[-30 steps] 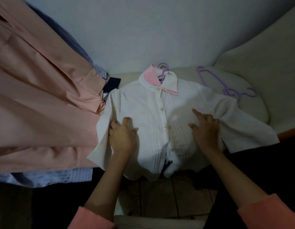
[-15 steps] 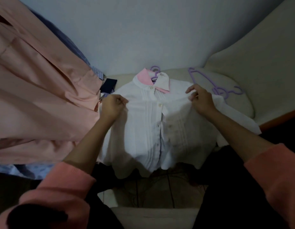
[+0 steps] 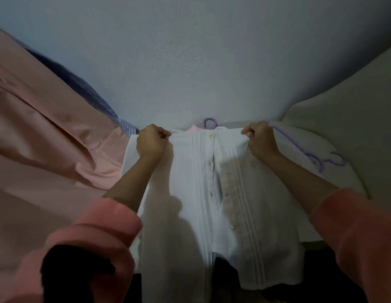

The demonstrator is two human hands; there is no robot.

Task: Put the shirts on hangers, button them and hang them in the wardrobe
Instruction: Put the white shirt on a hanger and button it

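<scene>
Where both palms lay flat low on it a second ago, the left hand (image 3: 152, 142) and right hand (image 3: 260, 138) now fist the white shirt (image 3: 190, 193) at its shoulders, at ten and two o'clock. It hangs lifted, purple hanger (image 3: 210, 122) hook at twelve, seemingly ready for the wardrobe.

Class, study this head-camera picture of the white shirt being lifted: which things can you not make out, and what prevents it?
- Hanger inside the white shirt: only its purple hook shows; the cloth hides the rest.
- Lower buttons: placket folds and dimness hide whether they are fastened.
- Fingertips of the left hand and right hand: curled into the shoulders.
- Wardrobe: not in view.
</scene>
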